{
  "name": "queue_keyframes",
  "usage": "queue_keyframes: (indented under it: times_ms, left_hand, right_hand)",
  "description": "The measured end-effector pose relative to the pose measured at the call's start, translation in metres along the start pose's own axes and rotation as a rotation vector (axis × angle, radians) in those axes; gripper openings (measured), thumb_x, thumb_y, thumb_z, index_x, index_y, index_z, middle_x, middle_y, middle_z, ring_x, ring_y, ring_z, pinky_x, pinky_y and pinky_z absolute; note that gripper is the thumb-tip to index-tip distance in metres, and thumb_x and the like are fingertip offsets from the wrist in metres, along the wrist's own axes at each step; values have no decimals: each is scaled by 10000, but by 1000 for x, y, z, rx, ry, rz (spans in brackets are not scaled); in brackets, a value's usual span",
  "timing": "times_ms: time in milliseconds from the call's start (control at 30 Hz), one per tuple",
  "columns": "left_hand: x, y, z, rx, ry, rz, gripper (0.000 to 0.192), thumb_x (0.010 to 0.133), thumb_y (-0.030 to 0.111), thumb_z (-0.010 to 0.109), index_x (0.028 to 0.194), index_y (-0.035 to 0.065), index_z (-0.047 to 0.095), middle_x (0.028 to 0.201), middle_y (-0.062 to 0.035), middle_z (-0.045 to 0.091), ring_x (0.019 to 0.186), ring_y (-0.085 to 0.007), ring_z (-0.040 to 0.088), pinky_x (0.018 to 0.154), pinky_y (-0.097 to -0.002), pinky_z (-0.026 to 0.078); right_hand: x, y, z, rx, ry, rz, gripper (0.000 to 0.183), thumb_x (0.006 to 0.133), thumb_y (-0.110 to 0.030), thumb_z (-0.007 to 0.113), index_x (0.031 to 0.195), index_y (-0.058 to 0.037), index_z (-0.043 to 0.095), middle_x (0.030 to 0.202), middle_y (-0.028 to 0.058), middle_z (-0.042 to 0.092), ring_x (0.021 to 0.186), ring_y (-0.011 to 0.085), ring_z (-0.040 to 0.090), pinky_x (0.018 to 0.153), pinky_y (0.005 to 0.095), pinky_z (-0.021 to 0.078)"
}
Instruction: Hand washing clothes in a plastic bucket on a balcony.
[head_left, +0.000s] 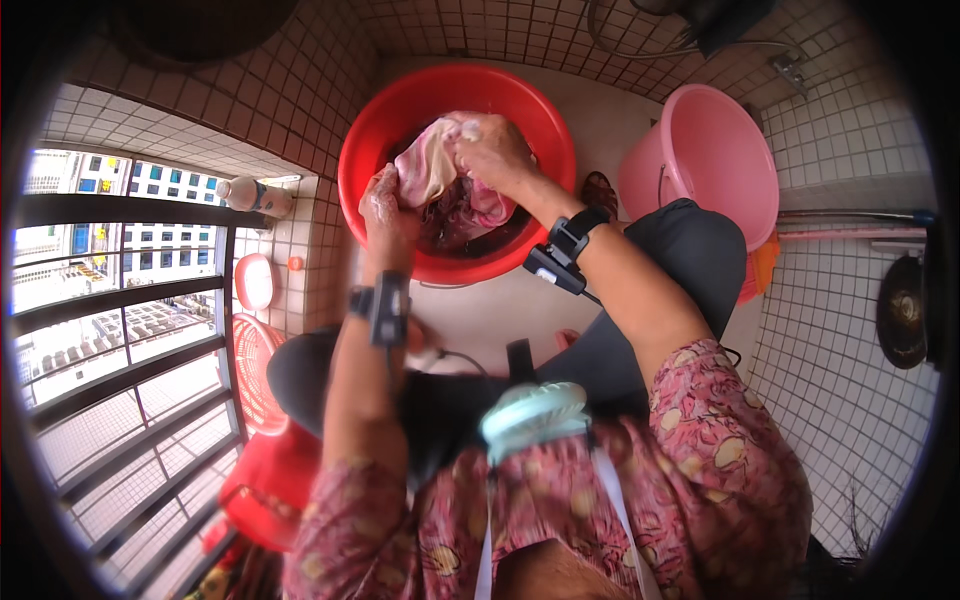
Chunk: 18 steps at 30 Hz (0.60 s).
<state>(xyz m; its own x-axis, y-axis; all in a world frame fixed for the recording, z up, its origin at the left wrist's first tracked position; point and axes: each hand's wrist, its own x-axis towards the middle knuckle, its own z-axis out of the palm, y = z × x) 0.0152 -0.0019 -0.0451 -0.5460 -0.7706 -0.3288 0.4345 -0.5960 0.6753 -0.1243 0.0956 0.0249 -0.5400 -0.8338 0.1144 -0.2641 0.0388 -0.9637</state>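
A pink and cream patterned cloth (427, 166) is stretched between my two hands above a red plastic basin (551, 124). My left hand (384, 201), wet with some suds on its back, grips the cloth's left edge. At the upper right of the cloth, my right hand (496, 150) is closed on a bunched part of it, its fingertips partly hidden. More wet pinkish fabric hangs or lies below in the dark inside of the basin; how much of it belongs to the same cloth I cannot tell.
A pink bucket (720, 150) stands to the right, near my foot. A plastic bottle (255, 196) lies on the left tiled ledge by a window with dark bars. Below it are a red-rimmed soap dish (253, 281) and a pink basket (255, 367). A small fan (534, 416) hangs at my chest.
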Motion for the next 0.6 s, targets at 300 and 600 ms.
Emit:
queue_keyframes:
  times_ms: [300, 600]
  left_hand:
    - [-13, -21, 46, -148, -5, -288, 279, 925, 303, 413, 983, 66, 548, 947, -72, 609, 858, -233, 580, 756, -391, 467]
    - [-12, -13, 28, 110, -79, -270, 275, 923, 320, 421, 905, 79, 552, 860, -61, 597, 760, -193, 575, 672, -299, 483]
  right_hand:
    - [-6, 36, 32, -460, 202, -85, 241, 806, -249, 549, 822, -9, 540, 746, 168, 597, 709, 353, 582, 624, 426, 479]
    - [-25, 26, 48, -480, 108, -267, 229, 768, -228, 586, 853, -18, 554, 792, 179, 594, 725, 357, 576, 622, 416, 464]
